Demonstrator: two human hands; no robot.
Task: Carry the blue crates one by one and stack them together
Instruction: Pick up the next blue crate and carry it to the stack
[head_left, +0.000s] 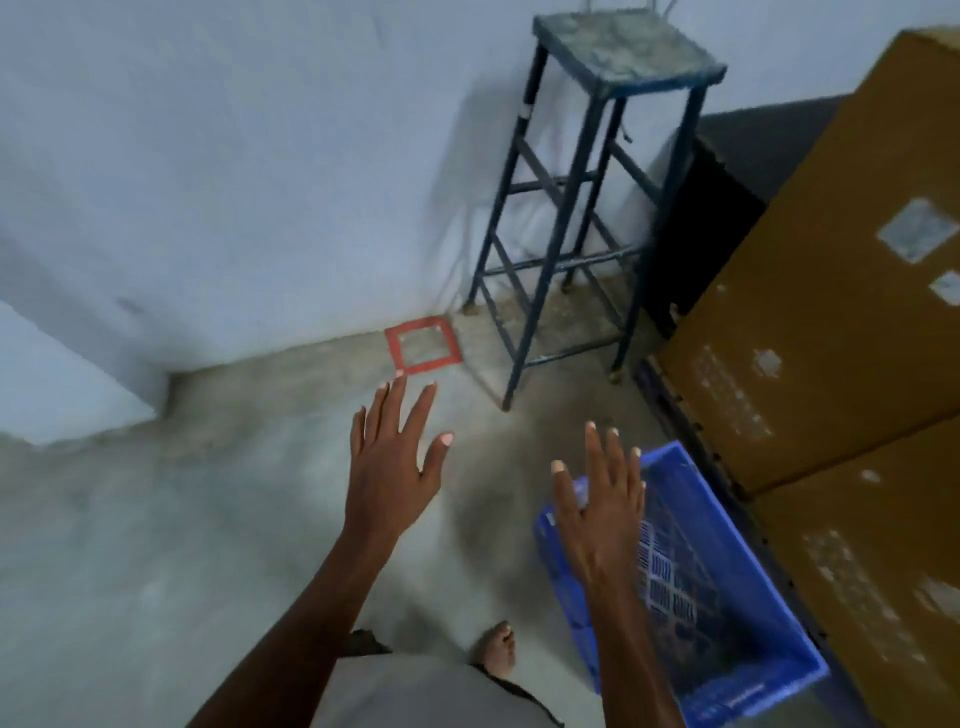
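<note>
Now both hands, left hand (392, 467) and right hand (602, 512), are spread and hold nothing; they should take the blue crate (727, 597) by opposite rims and lift it level.

No text can be read here. The cardboard boxes (810, 322) carry pale labels and blocks of faded print, too blurred to make out. The blue crate (727, 587) has a small dark marking, perhaps lettering, on its near wall, also illegible.

Open floor (156, 545) leftward; stool (587, 208), cardboard boxes (810, 338) crowding the right
</note>
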